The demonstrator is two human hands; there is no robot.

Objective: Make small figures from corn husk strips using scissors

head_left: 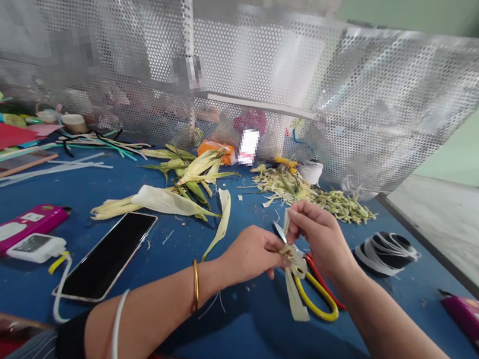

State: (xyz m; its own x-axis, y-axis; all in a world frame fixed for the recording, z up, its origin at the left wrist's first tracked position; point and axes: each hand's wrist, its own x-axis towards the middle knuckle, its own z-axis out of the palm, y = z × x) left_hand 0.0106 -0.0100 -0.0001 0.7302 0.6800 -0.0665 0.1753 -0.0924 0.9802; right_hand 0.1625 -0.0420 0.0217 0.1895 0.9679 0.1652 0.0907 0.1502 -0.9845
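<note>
Near the table's front middle, my left hand [251, 254] pinches a pale strip of corn husk [296, 294] that is looped, with one end hanging down. My right hand [319, 230], fingers closed, grips the upper end of the same husk strip. Beneath the husk lies a pair of scissors [324, 296] with one yellow and one red handle, partly hidden by my hands and the strip. A single curved husk leaf [223, 221] lies just beyond my left hand. Behind it are more corn husks [166, 201], some pale and some green.
A spool of white cord [388, 253] sits to the right. Husk scraps [308, 190] are heaped behind my right hand. A black-screened phone [109, 256], a white device [36, 247] with a cable, and a magenta box [21, 227] lie left. A perforated metal screen [258, 62] borders the back.
</note>
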